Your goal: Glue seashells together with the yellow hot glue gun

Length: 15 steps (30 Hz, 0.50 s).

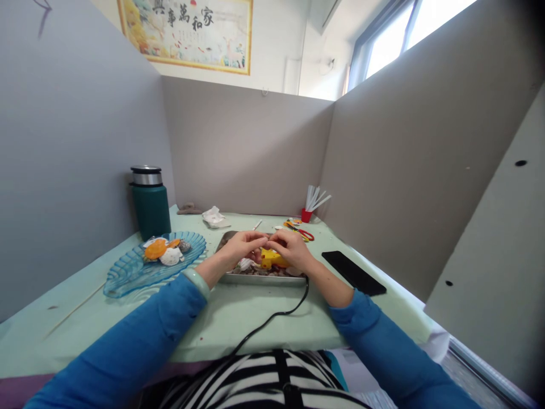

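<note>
Over a metal tray [261,280] my left hand [243,245] and my right hand [293,247] meet at the fingertips. Both are closed in a pinch; whatever lies between the fingers is too small and covered to make out. Right below them, a yellow glue gun [272,259] rests in the tray, partly hidden by my right hand. Its black cord [272,319] runs over the front of the table toward my lap. Small shells [248,264] and pebble-like bits fill the tray around it.
At left stand a blue scalloped dish [128,278] with shells [156,248] and a green bottle [151,207]. A black phone [353,272] lies right. Behind are scissors [305,233], a red cup [306,215] of white sticks and crumpled tissue [213,216]. Grey partitions [247,147] enclose the table.
</note>
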Tool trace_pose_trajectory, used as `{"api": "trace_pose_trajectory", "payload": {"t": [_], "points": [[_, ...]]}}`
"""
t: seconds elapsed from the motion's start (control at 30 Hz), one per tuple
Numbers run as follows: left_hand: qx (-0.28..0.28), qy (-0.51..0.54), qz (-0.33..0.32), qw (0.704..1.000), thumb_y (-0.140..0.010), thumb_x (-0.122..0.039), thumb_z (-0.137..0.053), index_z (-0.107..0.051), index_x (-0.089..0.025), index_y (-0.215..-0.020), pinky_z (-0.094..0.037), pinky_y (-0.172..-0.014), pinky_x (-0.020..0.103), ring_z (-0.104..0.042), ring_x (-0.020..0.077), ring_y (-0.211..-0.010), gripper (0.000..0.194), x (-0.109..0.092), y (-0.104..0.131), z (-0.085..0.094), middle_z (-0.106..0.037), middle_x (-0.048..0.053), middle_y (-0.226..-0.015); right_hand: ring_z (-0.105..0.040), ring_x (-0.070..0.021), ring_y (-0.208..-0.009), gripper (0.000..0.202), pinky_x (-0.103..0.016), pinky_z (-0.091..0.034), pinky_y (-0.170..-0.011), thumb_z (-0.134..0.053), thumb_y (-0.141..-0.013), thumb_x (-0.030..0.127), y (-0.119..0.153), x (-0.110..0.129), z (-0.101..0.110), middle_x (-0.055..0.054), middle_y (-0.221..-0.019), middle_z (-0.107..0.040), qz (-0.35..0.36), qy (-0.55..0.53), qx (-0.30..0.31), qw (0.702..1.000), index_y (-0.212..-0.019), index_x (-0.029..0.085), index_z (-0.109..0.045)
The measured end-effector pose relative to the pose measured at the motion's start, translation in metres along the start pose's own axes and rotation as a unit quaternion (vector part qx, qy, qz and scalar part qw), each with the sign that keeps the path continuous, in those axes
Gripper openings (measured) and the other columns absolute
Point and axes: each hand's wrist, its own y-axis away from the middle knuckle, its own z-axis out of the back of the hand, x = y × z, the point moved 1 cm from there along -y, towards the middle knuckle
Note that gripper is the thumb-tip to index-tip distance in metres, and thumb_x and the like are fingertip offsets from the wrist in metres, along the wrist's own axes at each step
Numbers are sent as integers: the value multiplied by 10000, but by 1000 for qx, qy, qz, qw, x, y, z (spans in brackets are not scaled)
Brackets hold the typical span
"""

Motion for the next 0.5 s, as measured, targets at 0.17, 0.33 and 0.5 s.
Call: {"api": "trace_pose_trajectory", "payload": {"t": [0.17, 0.33, 0.5], "points": [[-22, -1, 13, 1000, -728, -442, -646, -622, -116, -832, -488, -529, 245, -526, 92, -465, 343, 1, -2, 0, -532, -4, -534, -489, -104, -588, 256, -227, -345, -585, -601, -814, 394, 0, 0, -1, -4, -638, -595, 5, 4, 14, 1000, -691, 172, -639], [-29, 14, 18, 999, -734, -443, -639, -605, -114, -823, -485, -513, 244, -533, 96, -463, 343, 4, -4, 1, -539, 6, -556, -485, -101, -592, 262, -222, -342, -598, -570, -838, 385, 0, -2, -3, -9, -653, -598, 24, 13, 28, 999, -720, 161, -642], [-15, 4, 15, 1000, -737, -442, -637, -616, -109, -832, -506, -533, 266, -516, 84, -470, 347, 4, -4, 1, -556, 17, -604, -467, -94, -583, 285, -213, -328, -586, -544, -855, 374, 1, -4, -4, -9, -640, -585, 36, 24, 31, 999, -707, 147, -633]]}}
